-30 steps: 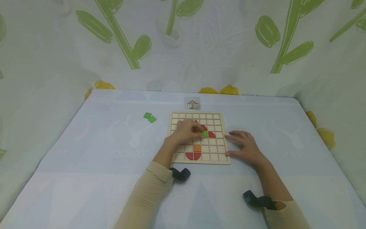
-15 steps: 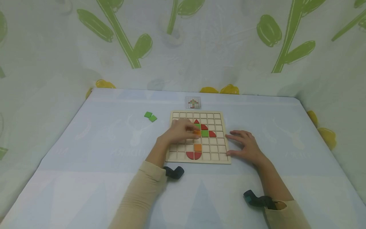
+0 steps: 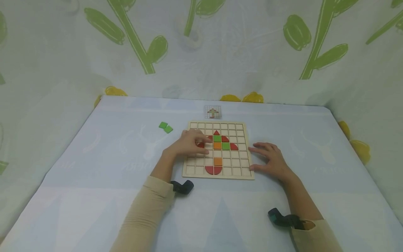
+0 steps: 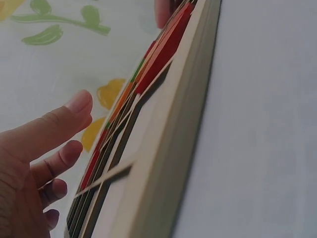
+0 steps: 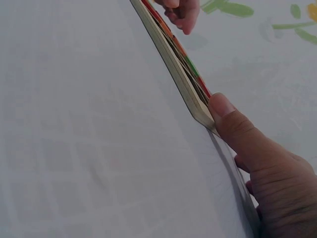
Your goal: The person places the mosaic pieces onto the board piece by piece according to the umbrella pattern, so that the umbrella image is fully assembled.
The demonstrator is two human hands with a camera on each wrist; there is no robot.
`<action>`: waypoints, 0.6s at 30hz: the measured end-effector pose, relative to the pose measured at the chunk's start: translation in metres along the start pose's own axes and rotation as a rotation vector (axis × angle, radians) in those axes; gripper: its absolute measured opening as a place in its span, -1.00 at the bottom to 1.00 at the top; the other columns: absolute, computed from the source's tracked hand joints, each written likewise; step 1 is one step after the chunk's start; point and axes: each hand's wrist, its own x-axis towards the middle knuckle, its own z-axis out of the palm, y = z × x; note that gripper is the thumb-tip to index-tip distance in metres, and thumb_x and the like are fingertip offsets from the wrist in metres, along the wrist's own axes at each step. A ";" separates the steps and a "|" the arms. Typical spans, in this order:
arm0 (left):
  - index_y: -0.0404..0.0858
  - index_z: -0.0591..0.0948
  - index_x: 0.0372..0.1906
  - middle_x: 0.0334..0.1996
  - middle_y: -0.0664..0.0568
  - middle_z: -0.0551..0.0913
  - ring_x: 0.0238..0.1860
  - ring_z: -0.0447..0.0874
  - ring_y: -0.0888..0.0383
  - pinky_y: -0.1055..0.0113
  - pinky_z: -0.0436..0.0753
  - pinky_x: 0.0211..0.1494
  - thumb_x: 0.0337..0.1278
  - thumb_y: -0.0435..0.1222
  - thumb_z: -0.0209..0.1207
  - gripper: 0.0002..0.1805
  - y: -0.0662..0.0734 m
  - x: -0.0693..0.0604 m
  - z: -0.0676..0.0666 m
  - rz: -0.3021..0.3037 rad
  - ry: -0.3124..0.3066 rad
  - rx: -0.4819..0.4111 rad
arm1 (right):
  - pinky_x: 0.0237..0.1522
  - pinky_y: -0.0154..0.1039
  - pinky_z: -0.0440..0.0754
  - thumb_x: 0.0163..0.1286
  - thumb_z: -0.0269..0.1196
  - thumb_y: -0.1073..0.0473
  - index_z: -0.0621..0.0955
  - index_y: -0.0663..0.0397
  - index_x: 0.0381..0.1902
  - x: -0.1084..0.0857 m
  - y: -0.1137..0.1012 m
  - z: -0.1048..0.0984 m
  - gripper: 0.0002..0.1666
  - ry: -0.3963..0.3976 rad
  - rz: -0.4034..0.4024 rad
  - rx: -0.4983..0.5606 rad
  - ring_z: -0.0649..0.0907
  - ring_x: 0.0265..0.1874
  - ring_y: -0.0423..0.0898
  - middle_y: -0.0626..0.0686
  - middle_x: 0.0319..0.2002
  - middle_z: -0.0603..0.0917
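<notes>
A wooden grid board lies on the table with coloured tiles in its cells. Among them are a green square tile, an orange square tile, a red triangle and several red quarter-round tiles. Over the board's left part hovers my left hand, hiding some cells; its thumb and fingers stand apart with nothing between them. My right hand rests at the right edge, its thumb touching the board's side.
Two loose green square tiles lie left of the board. Behind it is a small pattern card showing a coloured figure on a grid. Each wrist wears a black camera mount. A leaf-patterned cloth hangs behind the table.
My left hand has drawn back leftward from the green tile right of the centre, uncovering the green and orange tiles in the middle column. The right hand stays at the board's edge.
</notes>
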 end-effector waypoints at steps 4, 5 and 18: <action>0.11 0.69 -0.06 -0.16 0.24 0.58 -0.04 0.37 0.23 0.14 0.13 0.04 -0.13 0.03 0.38 -0.59 -0.007 -0.003 -0.005 0.006 0.001 -0.004 | 0.17 0.29 0.12 -0.07 0.49 -0.02 0.56 0.06 0.15 0.000 0.001 0.000 -0.23 -0.001 0.003 -0.003 0.24 0.24 0.23 0.20 0.20 0.43; 0.12 0.69 -0.06 -0.16 0.24 0.58 -0.04 0.37 0.22 0.14 0.13 0.04 -0.14 0.04 0.38 -0.58 -0.008 -0.004 -0.006 -0.002 -0.001 -0.002 | 0.17 0.29 0.12 -0.06 0.49 -0.02 0.56 0.06 0.15 0.000 0.001 -0.001 -0.23 -0.001 0.002 -0.002 0.24 0.24 0.23 0.21 0.20 0.43; 0.01 0.69 -0.05 -0.12 0.15 0.61 -0.03 0.37 0.16 0.13 0.21 0.08 -0.20 -0.01 0.42 -0.53 -0.029 -0.025 -0.023 -0.058 0.015 -0.031 | 0.18 0.28 0.12 -0.10 0.51 -0.03 0.57 0.05 0.15 -0.001 0.003 0.002 -0.20 0.006 0.008 -0.001 0.25 0.25 0.21 0.18 0.20 0.43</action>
